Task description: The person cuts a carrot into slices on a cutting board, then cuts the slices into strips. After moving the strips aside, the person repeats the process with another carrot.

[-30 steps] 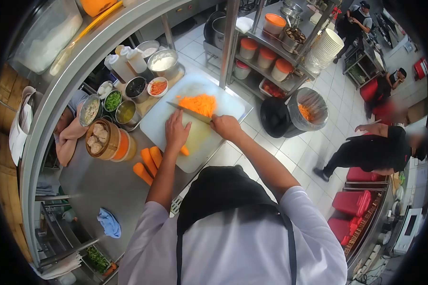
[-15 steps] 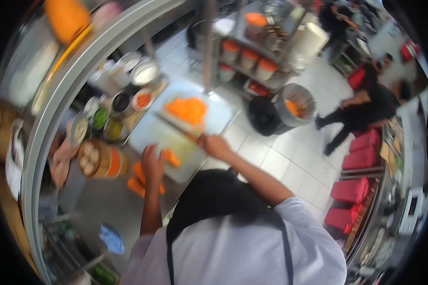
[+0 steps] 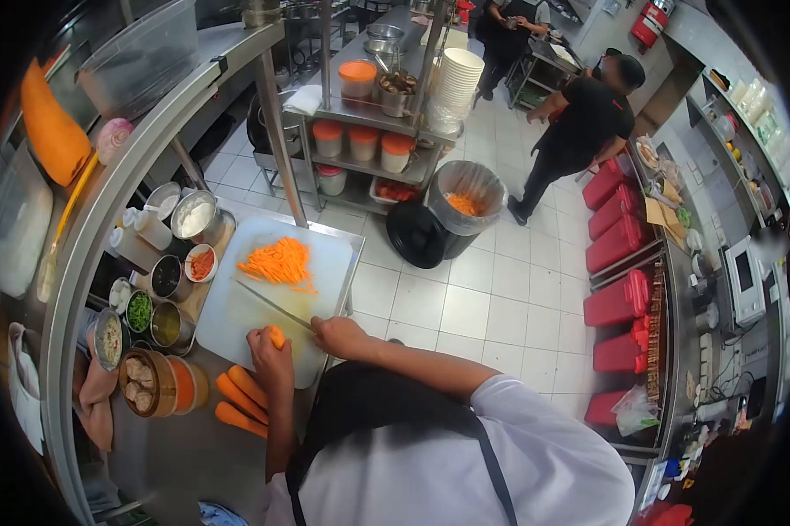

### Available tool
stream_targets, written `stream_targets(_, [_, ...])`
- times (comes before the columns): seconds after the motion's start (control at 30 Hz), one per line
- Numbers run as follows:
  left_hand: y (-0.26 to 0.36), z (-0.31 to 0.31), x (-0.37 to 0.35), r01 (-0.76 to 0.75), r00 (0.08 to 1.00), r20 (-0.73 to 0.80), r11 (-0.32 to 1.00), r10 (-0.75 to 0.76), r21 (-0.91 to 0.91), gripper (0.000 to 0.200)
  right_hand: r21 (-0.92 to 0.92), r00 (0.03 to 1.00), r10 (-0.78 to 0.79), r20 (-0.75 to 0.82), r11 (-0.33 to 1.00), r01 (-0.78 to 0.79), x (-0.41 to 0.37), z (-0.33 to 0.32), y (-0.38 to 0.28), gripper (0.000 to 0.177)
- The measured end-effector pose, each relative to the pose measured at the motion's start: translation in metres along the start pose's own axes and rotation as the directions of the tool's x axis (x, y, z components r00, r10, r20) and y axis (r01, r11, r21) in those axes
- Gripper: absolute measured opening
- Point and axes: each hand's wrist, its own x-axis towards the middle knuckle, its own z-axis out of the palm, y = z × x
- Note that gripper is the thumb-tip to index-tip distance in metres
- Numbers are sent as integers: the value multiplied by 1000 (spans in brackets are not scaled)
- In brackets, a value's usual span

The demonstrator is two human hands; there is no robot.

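My right hand (image 3: 341, 337) is closed round the handle of a knife (image 3: 272, 304), its blade slanting low across the white cutting board (image 3: 215, 326). My left hand (image 3: 273, 358) grips an orange carrot piece (image 3: 277, 337) at the board's near side, fingers curled round it. Beyond the blade lies a heap of carrot strips (image 3: 277, 260). Several peeled carrots (image 3: 241, 399) rest on the steel counter, left of my left forearm.
Left of the board stand a bowl of chopped greens (image 3: 139, 310), squeeze bottles (image 3: 152, 230) and a bamboo steamer (image 3: 149, 394) with dumplings. A steel shelf post (image 3: 279, 140) rises behind. A lined bin (image 3: 467, 197) stands on the floor; a co-worker (image 3: 588, 123) is beyond it.
The camera view has swung. The knife has moved off the strip heap toward my left hand. My left hand now grips the carrot piece that lay beside it. The co-worker's posture has changed.
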Motion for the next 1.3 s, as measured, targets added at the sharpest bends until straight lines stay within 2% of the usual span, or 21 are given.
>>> stream_targets(0.1, [5, -1, -2, -126, 991, -36, 992, 126, 8, 50, 1, 1000, 26, -14, 1000, -26, -6, 2, -7, 30])
stream_targets(0.3, [-8, 13, -11, -202, 977, -63, 979, 202, 14, 47, -28, 998, 39, -54, 999, -41, -19, 13, -20, 29])
stream_targets(0.5, [-15, 22, -17, -128, 988, -111, 980, 112, -153, 44, -49, 991, -9, -130, 999, 3, -25, 29, -19, 25])
stream_targets(0.63, [-19, 26, -16, -108, 991, -101, 980, 92, -165, 44, -81, 989, -70, -129, 995, 59, -26, 28, -16, 24])
stream_targets(0.83, [-11, 35, -16, -28, 993, -116, 971, 0, -238, 45, -77, 989, -128, -78, 990, 122, -18, 18, 1, 24])
stream_targets(0.9, [-11, 44, -15, 24, 988, -139, 969, -60, -247, 45, -140, 997, -75, -24, 988, 70, -11, 10, 9, 25])
stream_targets(0.97, [-23, 62, -14, -16, 976, -219, 990, -15, -141, 46, -172, 996, -76, 55, 981, 85, 0, 18, 18, 27])
stream_targets(1.0, [-21, 63, -15, -28, 968, -250, 993, -1, -115, 47, -156, 992, -107, 60, 981, 115, 4, 27, 29, 27])
stream_targets(1.03, [-9, 55, -16, 65, 975, -200, 985, -97, -162, 46, -121, 986, -152, 65, 980, 159, 2, 13, 25, 26])
stream_targets(1.1, [-2, 54, -18, 81, 959, -260, 988, -113, -130, 45, -90, 984, -171, 48, 980, 175, -1, -1, 19, 24])
stream_targets(1.17, [13, 44, -19, 164, 949, -237, 967, -209, -197, 43, -50, 977, -178, 121, 982, 185, -2, -19, 14, 22])
stream_targets(1.3, [14, 46, -19, 178, 938, -257, 961, -231, -214, 40, -8, 969, -208, 134, 978, 211, -6, -38, 15, 21])
